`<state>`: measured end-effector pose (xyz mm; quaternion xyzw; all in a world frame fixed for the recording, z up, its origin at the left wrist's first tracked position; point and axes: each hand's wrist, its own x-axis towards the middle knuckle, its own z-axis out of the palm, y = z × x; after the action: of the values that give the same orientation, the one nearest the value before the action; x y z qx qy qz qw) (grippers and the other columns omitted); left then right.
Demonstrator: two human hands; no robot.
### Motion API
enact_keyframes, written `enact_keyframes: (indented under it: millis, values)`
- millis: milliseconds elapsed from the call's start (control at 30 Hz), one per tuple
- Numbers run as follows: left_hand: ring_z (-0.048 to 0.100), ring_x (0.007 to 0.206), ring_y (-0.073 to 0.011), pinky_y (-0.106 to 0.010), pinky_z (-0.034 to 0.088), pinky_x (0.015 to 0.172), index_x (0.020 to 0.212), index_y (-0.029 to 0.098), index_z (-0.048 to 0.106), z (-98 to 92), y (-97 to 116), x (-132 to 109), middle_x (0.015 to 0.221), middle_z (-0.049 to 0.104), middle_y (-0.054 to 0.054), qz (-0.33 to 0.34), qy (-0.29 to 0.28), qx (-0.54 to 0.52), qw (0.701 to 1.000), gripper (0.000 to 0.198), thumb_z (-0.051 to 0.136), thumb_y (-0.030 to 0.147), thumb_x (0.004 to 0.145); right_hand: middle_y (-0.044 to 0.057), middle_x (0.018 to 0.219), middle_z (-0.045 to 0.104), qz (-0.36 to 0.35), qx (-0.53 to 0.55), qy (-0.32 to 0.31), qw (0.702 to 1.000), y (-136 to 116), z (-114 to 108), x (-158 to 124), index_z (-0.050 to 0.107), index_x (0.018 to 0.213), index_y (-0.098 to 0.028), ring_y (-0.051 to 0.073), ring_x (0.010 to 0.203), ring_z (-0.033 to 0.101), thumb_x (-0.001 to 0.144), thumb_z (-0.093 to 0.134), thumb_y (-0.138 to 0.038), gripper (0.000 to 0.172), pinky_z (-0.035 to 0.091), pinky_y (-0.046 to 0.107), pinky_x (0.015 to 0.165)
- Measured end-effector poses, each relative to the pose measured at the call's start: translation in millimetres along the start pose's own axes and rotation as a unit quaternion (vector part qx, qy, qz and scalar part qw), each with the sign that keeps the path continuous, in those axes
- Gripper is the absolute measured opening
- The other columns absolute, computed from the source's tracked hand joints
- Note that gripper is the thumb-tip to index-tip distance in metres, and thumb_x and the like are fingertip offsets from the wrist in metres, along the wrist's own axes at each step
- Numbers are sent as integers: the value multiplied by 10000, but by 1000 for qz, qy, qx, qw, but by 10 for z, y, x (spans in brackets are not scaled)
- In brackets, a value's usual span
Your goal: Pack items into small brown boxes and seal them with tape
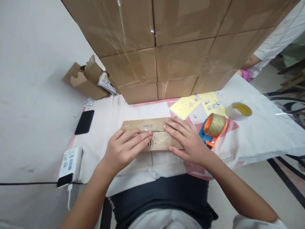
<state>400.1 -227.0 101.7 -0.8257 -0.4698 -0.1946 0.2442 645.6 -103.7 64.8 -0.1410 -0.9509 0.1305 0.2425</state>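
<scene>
Tablecloth (267,127) beneath, 2 hands (124,148) touch 1 carton (160,136).

Lighting moderate and diffuse. Faint soft shadow on the plain grey-white wall (35,95). Glare streaks mark the tall stack of taped brown cardboard boxes (178,60). Printing on the flat brown cardboard box (162,140) blurred. Wide-angle stretching evident toward the edges
</scene>
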Motion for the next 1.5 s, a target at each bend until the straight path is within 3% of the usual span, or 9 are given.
enact_keyframes:
  millis: [200, 300, 533, 733, 900, 1267, 1333, 1400, 1500]
  values:
    - [683, 1127, -184, -346, 447, 875, 1023, 210, 702, 121, -101, -32, 1194, 758, 1, 2, -29, -104, 994, 171, 623, 94, 925, 174, 1585, 394, 16, -6, 42, 999, 84, 103, -70, 544, 1436, -229, 352, 1444, 410, 954, 570, -392, 509, 399, 548, 1101]
    - [669, 1166, -165, -348, 425, 963, 1065, 232, 701, 123, -155, -38, 1195, 757, 3, 19, -51, -132, 990, 206, 586, 105, 950, 176, 1561, 420, 17, -9, 40, 999, 43, 114, -96, 540, 1436, -240, 341, 1440, 414, 959, 561, -381, 499, 392, 550, 1103]
    - [618, 1236, -224, -391, 441, 982, 1041, 222, 712, 80, -236, 36, 1300, 709, -18, 51, -125, -188, 973, 211, 522, 182, 958, 141, 1552, 452, 54, -10, 27, 998, 24, 166, -110, 574, 1402, -243, 312, 1459, 393, 970, 528, -395, 460, 367, 520, 1123]
    - [636, 1229, -234, -369, 469, 959, 1311, 159, 622, 172, 28, -19, 1307, 702, -77, 42, -71, -130, 988, 349, 574, 212, 969, 161, 1522, 489, 59, -12, 29, 998, 40, 160, -78, 614, 1358, -215, 295, 1450, 412, 972, 520, -408, 442, 359, 487, 1105]
    - [618, 1263, -232, -351, 456, 961, 1307, 112, 628, 266, 257, -182, 1352, 669, -110, -7, -31, -95, 995, 390, 419, 58, 981, 151, 1508, 515, 70, -21, 24, 997, 35, 147, -76, 624, 1349, -226, 293, 1433, 435, 958, 540, -419, 444, 366, 461, 1064]
    - [627, 1222, -249, -372, 450, 972, 1325, 106, 619, 259, 255, -216, 1325, 685, -122, -21, -18, -142, 990, 395, 493, 60, 953, 146, 1476, 553, 62, -22, 13, 998, 12, 99, -38, 632, 1330, -218, 281, 1411, 466, 977, 526, -522, 478, 410, 444, 1030]
    - [636, 1199, -242, -360, 450, 953, 1333, 133, 621, 251, 261, -217, 1319, 691, -106, -32, -16, -150, 988, 397, 496, 71, 960, 139, 1437, 585, 37, -21, 51, 998, 79, -4, -67, 636, 1323, -224, 287, 1386, 490, 961, 522, -595, 531, 425, 457, 1045]
    - [642, 1182, -240, -357, 442, 947, 1351, 148, 615, 251, 266, -231, 1331, 685, -96, -43, -16, -153, 987, 405, 493, 88, 969, 127, 1340, 647, 36, -38, 148, 988, 303, -195, -131, 681, 1243, -236, 297, 1313, 546, 943, 540, -613, 503, 436, 483, 1053]
    - [643, 1182, -241, -356, 433, 942, 1367, 152, 609, 266, 259, -255, 1351, 674, -87, -36, -14, -139, 990, 413, 481, 102, 978, 99, 1111, 723, 169, -81, 281, 941, 977, -564, -232, 740, 1029, -228, 268, 1104, 642, 952, 586, -445, 278, 484, 458, 987]
